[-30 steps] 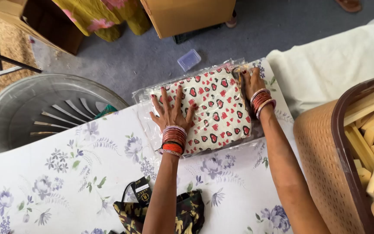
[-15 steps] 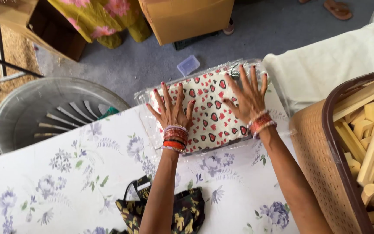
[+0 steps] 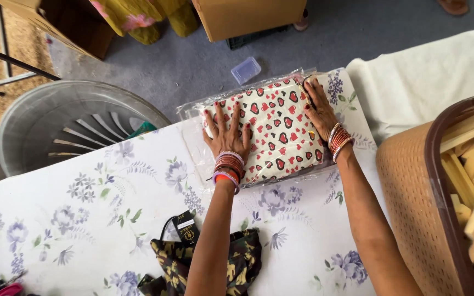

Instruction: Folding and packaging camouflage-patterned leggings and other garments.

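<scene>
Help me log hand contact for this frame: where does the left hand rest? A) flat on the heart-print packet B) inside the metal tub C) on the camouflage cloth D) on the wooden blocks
A: the left hand lies flat, fingers spread, on the heart-print packet.
</scene>
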